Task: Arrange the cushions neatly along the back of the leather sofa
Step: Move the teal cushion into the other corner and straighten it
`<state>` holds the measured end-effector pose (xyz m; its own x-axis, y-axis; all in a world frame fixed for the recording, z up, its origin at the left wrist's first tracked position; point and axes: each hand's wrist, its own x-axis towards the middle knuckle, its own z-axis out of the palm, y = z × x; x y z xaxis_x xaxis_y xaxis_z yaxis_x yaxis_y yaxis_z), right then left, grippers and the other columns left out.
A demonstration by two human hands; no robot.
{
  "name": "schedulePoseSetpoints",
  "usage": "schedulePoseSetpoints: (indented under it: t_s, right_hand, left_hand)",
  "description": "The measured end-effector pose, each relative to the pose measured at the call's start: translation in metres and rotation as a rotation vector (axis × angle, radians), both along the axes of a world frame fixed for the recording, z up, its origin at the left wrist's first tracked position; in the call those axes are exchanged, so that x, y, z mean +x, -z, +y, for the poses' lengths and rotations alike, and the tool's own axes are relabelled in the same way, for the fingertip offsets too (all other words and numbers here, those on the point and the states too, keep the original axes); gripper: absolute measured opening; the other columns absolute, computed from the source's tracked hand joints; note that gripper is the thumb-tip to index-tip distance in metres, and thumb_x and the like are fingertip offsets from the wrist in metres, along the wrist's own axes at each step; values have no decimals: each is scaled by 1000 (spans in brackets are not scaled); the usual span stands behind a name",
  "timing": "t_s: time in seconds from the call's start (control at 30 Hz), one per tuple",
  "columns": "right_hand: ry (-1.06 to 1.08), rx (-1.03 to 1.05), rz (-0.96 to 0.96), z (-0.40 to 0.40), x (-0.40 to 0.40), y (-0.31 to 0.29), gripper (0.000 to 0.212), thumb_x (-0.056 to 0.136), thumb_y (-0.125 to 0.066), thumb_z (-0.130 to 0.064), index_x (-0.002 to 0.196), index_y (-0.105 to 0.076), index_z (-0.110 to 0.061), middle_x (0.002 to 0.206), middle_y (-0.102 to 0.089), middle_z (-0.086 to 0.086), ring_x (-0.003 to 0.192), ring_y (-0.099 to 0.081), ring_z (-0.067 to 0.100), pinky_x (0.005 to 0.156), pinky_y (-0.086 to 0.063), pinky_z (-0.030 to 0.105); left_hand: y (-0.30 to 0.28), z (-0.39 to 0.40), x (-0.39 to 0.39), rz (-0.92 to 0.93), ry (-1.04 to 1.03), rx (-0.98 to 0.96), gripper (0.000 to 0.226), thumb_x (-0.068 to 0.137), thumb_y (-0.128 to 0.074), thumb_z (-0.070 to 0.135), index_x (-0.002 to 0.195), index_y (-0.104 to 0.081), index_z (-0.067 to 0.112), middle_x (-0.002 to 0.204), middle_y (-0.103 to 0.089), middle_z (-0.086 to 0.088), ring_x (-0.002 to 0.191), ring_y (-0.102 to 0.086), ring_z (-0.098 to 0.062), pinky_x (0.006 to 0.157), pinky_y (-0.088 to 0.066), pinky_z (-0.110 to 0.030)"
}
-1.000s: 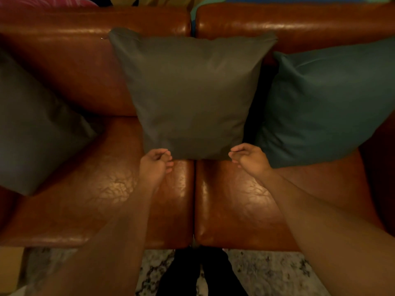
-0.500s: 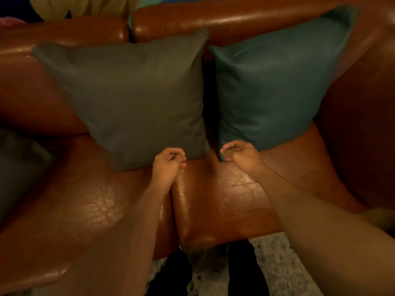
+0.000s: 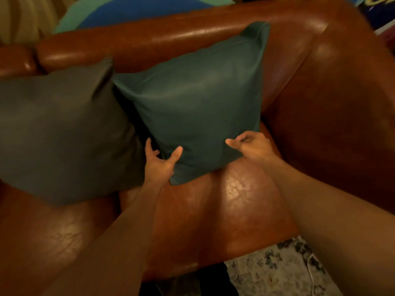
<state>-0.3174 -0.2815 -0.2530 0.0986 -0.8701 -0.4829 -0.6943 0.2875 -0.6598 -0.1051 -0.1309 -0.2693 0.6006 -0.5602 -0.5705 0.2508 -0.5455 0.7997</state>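
A teal cushion (image 3: 198, 99) leans tilted against the back of the brown leather sofa (image 3: 171, 37), near its right armrest. My left hand (image 3: 159, 161) grips the cushion's lower left corner, thumb on the front and fingers behind. My right hand (image 3: 252, 146) holds the lower right corner, thumb on the fabric and fingers curled at the edge. A grey cushion (image 3: 59, 129) stands to the left, its right edge touching the teal one and my left hand.
The sofa's right armrest (image 3: 342, 92) rises close beside the teal cushion. Bare seat leather (image 3: 224, 210) lies in front of both cushions. A patterned rug (image 3: 277, 274) with a white cable (image 3: 310, 265) covers the floor. A blue-green object (image 3: 139, 9) shows behind the sofa back.
My view has swung right. Both hands left the grey cushion's lower edge, moved over to the teal cushion and closed on its lower corners.
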Motion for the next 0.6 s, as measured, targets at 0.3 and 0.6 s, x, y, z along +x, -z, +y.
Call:
schedulePoseSetpoints:
  t_s: [0.3, 0.6]
  right_hand:
    - [-15, -29, -322, -78, -26, 8, 136, 34, -99, -52, 148, -32, -17, 147, -44, 0, 133, -47, 12, 112, -42, 32]
    - [-16, 84, -445, -87, -40, 21, 126, 49, -100, -26, 153, -30, -27, 137, -53, -14, 128, -53, 8, 112, -45, 38]
  left_hand:
    - [17, -36, -7, -85, -53, -166, 105, 55, -91, 69, 145, -41, 48, 147, -59, 14, 134, -61, -16, 105, -54, -56]
    - [8, -65, -20, 33, -70, -206, 98, 60, -88, 50, 146, -46, 30, 144, -63, 5, 127, -66, -20, 92, -57, -69]
